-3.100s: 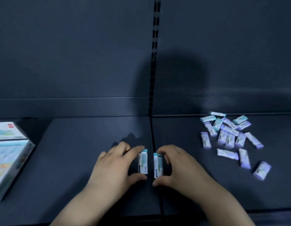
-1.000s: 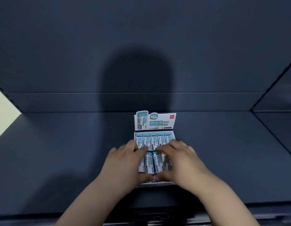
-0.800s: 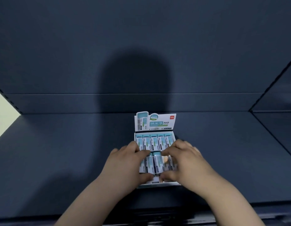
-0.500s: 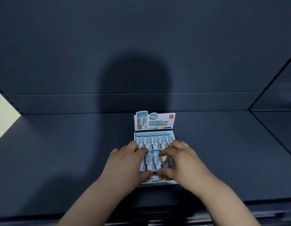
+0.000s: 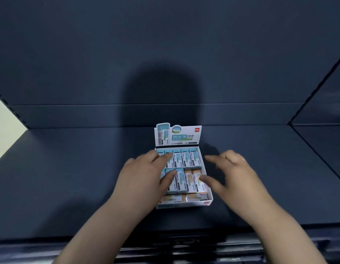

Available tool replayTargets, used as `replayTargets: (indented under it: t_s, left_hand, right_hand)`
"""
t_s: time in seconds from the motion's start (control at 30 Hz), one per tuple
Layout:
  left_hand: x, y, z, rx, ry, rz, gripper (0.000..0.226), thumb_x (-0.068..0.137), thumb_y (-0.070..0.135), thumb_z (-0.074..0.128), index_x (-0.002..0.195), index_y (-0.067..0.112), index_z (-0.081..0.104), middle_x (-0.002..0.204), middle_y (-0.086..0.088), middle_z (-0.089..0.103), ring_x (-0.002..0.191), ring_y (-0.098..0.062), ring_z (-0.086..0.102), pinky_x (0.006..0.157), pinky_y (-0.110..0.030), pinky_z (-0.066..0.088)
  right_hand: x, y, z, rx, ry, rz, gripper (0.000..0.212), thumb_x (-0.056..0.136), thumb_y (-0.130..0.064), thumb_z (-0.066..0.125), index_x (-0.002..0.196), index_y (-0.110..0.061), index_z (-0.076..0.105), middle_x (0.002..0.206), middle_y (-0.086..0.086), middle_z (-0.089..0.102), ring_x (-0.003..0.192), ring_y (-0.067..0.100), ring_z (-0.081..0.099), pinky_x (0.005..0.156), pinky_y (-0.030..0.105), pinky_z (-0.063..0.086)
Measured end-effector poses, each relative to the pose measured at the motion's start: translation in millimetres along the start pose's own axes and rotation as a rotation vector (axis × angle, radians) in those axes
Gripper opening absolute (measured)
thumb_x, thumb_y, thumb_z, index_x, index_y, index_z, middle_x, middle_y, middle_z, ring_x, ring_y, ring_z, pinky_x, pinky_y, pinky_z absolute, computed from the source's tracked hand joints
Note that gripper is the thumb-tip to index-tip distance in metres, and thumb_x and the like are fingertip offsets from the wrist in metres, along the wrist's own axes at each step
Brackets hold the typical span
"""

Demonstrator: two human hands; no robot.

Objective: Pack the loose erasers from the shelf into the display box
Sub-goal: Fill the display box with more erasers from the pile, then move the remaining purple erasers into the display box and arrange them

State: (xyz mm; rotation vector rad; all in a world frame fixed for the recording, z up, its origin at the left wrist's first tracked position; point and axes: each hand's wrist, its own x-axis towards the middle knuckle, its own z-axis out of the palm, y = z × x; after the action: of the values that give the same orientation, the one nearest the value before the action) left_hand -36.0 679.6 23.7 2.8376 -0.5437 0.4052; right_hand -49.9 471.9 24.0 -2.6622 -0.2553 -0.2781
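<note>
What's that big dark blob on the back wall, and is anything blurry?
Head view: the blob is a rounded shadow on the dark blue back panel above the white cardboard display box, so light likely comes from behind the camera; the right hand looks slightly motion-smeared.

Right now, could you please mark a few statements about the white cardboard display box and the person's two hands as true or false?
1. The white cardboard display box stands on the dark blue shelf with its printed header card upright. True.
2. Every eraser in the box has a blue sleeve. False: two orange-sleeved erasers lie at the right of the nearer row.
3. The left hand rests on blue-sleeved erasers at the box's left side. True.
4. The right hand pinches an eraser over the box. False: it is open, out beside the box's right wall, and holds nothing.
</note>
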Motion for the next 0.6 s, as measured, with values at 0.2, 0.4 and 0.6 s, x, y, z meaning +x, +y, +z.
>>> replayTargets:
  t_s: [0.2, 0.4, 0.6]
  left_hand:
    - [0.5, 28.2, 12.7, 0.021, 0.115, 0.064, 0.050, 0.088, 0.047, 0.035, 0.114, 0.019, 0.066, 0.078, 0.007, 0.060, 0.065, -0.016, 0.059, 0.055, -0.032, 0.045]
    - [6.8, 60.6, 22.8, 0.085, 0.130, 0.024, 0.053, 0.086, 0.048, 0.035, 0.117, 0.016, 0.065, 0.078, 0.005, 0.061, 0.067, -0.018, 0.061, 0.057, -0.032, 0.046]
    - [15.8, 103.6, 32.9, 0.189, 0.124, -0.026, 0.053, 0.084, 0.047, 0.035, 0.111, 0.016, 0.068, 0.078, -0.001, 0.062, 0.068, -0.024, 0.061, 0.060, -0.034, 0.047]
  right_hand:
    - [-7.7, 15.1, -11.6, 0.019, 0.059, 0.027, 0.056, 0.080, -0.047, 0.062, 0.130, -0.023, 0.054, 0.092, -0.012, 0.040, 0.095, 0.010, 0.047, 0.079, 0.023, 0.039]
    - [-12.5, 33.8, -16.3, 0.029, -0.037, 0.012, 0.060, 0.083, -0.053, 0.055, 0.137, -0.031, 0.043, 0.099, -0.014, 0.038, 0.110, 0.008, 0.043, 0.090, 0.020, 0.037]
    - [-16.6, 70.6, -35.6, 0.015, -0.076, -0.081, 0.059, 0.085, -0.053, 0.050, 0.139, -0.030, 0.040, 0.110, -0.010, 0.044, 0.110, 0.009, 0.042, 0.093, 0.022, 0.037]
